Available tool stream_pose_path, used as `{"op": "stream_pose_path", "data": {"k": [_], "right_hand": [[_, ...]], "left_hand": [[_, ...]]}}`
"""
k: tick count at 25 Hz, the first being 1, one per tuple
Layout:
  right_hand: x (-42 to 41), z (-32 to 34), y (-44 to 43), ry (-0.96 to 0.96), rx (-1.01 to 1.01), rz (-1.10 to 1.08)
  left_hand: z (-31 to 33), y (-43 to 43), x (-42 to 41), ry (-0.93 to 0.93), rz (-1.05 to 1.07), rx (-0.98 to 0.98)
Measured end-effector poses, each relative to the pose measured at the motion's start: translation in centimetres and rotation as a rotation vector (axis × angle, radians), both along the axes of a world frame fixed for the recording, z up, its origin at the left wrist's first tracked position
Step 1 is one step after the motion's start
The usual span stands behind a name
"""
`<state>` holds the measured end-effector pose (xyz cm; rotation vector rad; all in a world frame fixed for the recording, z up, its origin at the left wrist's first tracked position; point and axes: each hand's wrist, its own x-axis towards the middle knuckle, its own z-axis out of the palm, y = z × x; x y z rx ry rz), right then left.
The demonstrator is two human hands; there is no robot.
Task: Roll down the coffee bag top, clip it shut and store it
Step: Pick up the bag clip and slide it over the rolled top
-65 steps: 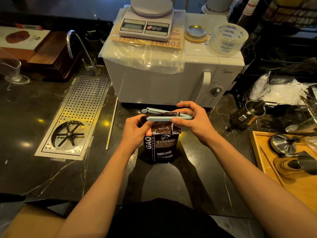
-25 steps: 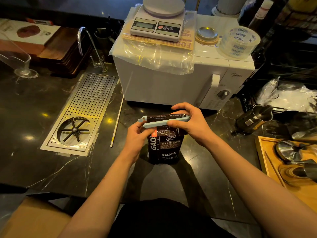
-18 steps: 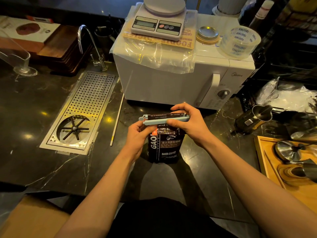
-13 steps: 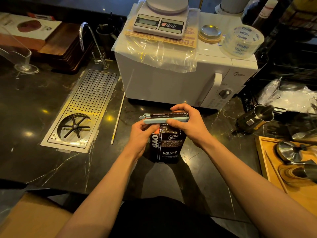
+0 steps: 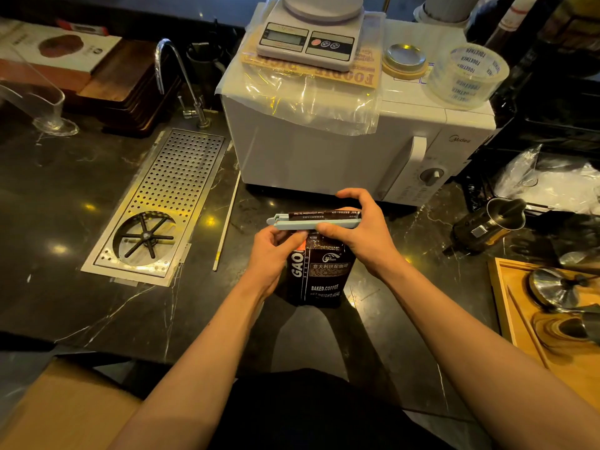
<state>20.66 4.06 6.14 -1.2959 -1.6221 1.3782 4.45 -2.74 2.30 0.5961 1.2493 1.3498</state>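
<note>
We are at the clipping step: the bag top is rolled and the clip sits across it.

Nearest us, our left hand [image 5: 272,254] grasps the upright coffee bag [image 5: 319,276] on the dark counter [image 5: 81,303], while our right hand [image 5: 354,227] pinches the pale blue clip [image 5: 293,224] over the rolled top; whether it has latched, we cannot tell. Next, we judge, we press it fully shut, then carry the bag to storage. Just behind stands the microwave [image 5: 324,154], crowding the far side; a metal pitcher [image 5: 487,225] and wooden tray [image 5: 509,316] lie right, the drip tray [image 5: 168,196] left.
</note>
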Motion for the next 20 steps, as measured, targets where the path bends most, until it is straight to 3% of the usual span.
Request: {"op": "stream_pose_path", "data": {"k": [3, 7, 11, 16, 20], "right_hand": [[0.1, 0.0, 0.1, 0.020, -0.011, -0.016], [0.1, -0.2, 0.2, 0.008, -0.009, -0.036], [0.1, -0.2, 0.2, 0.008, -0.006, -0.037], [0.2, -0.2, 0.0, -0.004, 0.013, -0.032], [0.3, -0.3, -0.2, -0.011, 0.029, -0.035]], "left_hand": [[0.3, -0.1, -0.1, 0.059, 0.026, 0.035], [1.0, -0.7, -1.5, 0.347, -0.004, 0.039], [2.2, -1.0, -3.3, 0.502, -0.056, 0.078], [3.1, -0.4, -4.0, 0.597, -0.112, 0.091], [3.1, -0.5, -3.7, 0.548, -0.079, 0.093]]}}
